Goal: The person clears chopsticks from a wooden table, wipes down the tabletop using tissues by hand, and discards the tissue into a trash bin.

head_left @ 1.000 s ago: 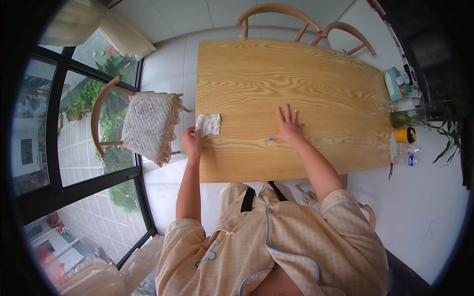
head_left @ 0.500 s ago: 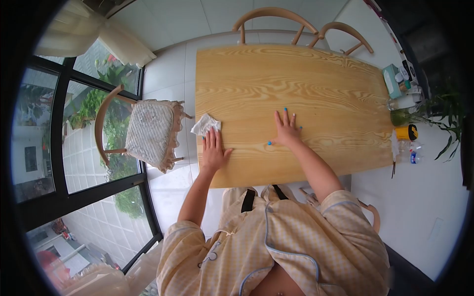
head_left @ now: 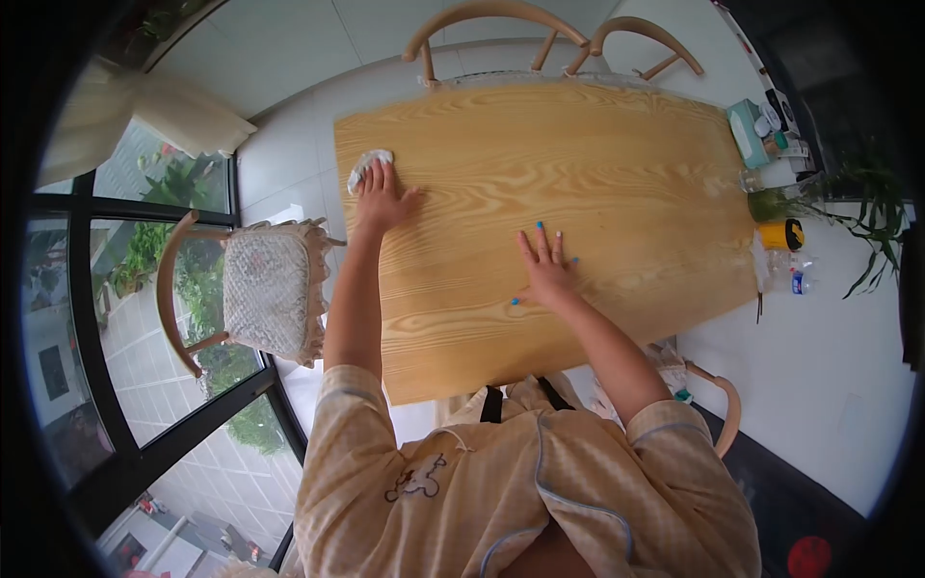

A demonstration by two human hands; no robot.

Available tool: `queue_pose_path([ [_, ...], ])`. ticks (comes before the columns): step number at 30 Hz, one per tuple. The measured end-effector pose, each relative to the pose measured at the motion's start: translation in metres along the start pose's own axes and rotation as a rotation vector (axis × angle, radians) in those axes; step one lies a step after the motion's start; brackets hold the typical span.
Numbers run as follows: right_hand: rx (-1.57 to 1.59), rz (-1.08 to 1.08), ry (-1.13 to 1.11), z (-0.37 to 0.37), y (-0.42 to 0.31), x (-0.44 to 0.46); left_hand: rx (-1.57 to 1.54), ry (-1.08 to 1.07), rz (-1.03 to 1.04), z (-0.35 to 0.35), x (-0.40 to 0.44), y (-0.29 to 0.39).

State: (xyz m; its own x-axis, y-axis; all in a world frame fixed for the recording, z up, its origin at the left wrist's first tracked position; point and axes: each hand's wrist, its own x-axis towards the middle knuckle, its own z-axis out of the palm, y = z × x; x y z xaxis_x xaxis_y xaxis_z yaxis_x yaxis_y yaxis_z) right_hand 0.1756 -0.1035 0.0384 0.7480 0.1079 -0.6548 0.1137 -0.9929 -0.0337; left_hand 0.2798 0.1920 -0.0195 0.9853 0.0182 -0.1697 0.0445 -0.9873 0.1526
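My left hand (head_left: 383, 204) reaches to the far left part of the wooden table (head_left: 462, 212). Its fingers press on a crumpled white cloth (head_left: 374, 160), which bunches around the fingertips, while the thumb sticks out to the right. The fingers partly cover the cloth. My right hand (head_left: 551, 277) rests palm down near the middle of the tabletop, fingers spread, with blue nails showing. Nothing is in it.
A chair with a quilted cushion (head_left: 270, 289) stands left of the table. Wooden chairs (head_left: 496, 10) line the far side. Along the right end are a tissue box (head_left: 745, 135), a yellow-and-black item (head_left: 779, 234), a plastic bottle (head_left: 798, 279) and a leafy plant (head_left: 872, 241).
My left hand has slid away from me along the table's left side, taking the white cloth with it. My right hand stays spread on the tabletop. The head view has shifted somewhat.
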Motion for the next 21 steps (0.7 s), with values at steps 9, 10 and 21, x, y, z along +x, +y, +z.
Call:
queue_pose_path([
  [9,0.052,-0.003,0.036,0.001,-0.001,0.0,-0.189,-0.155,0.664,0.021,-0.103,0.125],
  [10,0.054,-0.005,0.034,0.003,-0.001,0.001,-0.211,-0.12,0.695,0.027,-0.124,0.129],
  [21,0.024,-0.192,0.146,0.02,0.029,0.001,-0.109,-0.306,0.455,0.008,-0.24,0.094],
])
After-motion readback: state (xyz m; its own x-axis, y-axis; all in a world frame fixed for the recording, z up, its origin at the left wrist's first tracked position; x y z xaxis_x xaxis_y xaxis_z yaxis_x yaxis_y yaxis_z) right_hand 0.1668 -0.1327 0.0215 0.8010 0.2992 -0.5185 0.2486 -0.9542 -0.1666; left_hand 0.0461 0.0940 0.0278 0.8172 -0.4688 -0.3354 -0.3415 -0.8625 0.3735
